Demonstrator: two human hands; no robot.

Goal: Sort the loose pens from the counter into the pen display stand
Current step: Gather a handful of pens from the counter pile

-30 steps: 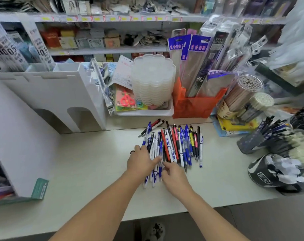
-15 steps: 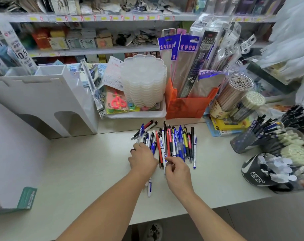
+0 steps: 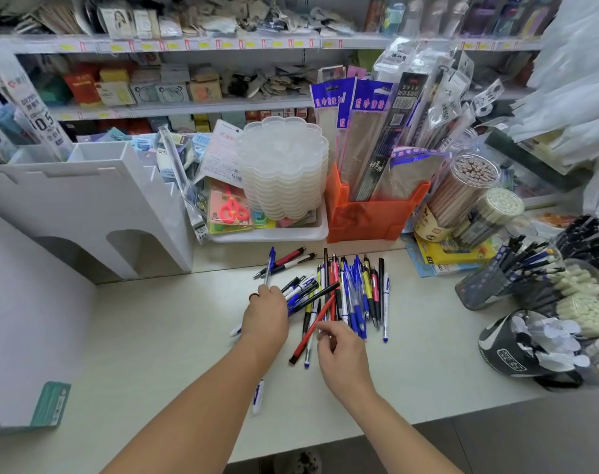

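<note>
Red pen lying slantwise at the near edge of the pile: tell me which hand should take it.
Right, probably. The right hand hovers beside the red pen, fingertips almost on it. The left hand already holds several pens.

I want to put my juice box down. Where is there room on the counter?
Bare counter lies between the white stand and the left hand; more between the pen pile and the black cap. The back edge is crowded with the tray, orange bin and pencil tubs.

Both hands (image 3: pixel 265 316) among loose pens (image 3: pixel 354 295)
</note>
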